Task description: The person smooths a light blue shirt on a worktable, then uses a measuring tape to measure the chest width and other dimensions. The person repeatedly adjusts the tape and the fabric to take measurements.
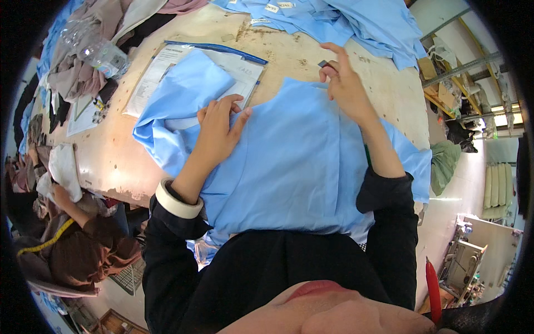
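A light blue shirt lies spread on the wooden table before me, its button placket running towards my body. One sleeve is folded up on the left over a clear document pouch. My left hand rests on the shirt near the armhole seam, thumb apart from the fingers. Above the collar end is my right hand, index finger raised. Between its curled fingers sits a small grey piece, mostly hidden, so its kind cannot be told. A roll of masking tape circles my left wrist.
The clear pouch with printed papers has a blue edge. Blue fabric pieces with labels pile at the far edge. A plastic bottle lies among clothes at left. Another person's arm handles white cloth. Shelving stands right.
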### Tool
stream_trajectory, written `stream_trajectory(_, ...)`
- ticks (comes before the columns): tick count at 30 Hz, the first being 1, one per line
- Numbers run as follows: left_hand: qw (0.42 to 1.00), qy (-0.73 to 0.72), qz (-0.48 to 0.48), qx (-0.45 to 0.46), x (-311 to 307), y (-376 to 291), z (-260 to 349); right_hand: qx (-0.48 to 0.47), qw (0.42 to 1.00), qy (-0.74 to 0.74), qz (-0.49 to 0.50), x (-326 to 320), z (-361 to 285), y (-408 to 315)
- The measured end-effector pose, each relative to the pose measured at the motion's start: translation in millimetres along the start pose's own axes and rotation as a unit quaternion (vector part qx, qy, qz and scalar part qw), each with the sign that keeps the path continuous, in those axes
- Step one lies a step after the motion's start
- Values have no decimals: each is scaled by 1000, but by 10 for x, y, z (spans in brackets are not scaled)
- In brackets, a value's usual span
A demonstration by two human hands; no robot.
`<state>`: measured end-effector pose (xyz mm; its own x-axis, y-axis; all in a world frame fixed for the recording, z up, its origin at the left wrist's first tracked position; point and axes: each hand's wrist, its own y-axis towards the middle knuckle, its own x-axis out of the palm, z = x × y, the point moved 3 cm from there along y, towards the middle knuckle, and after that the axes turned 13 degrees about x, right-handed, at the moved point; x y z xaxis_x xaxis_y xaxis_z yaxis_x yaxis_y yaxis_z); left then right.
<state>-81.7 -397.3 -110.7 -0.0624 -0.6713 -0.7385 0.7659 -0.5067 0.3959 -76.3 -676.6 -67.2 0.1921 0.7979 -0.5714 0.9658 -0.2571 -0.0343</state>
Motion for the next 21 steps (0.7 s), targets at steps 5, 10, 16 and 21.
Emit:
stream_trajectory(5, 995, 48, -4, 90, -140, 58, -161, 6, 972, 94, -215, 418, -345, -205)
stream_trajectory(10, 958, 240, 157, 31, -902, -5, -606, -74, 975, -45, -204, 1062, -237, -176)
stream_trajectory(16, 938, 251, 21, -238, -1200, -796, -732, -117, 982, -68, -132, 1133, -61, -88)
stream_trajectory(21, 895, 388, 197, -98, -1270, -877, -165, -103, 984, -57, -135, 1128, -76, -121)
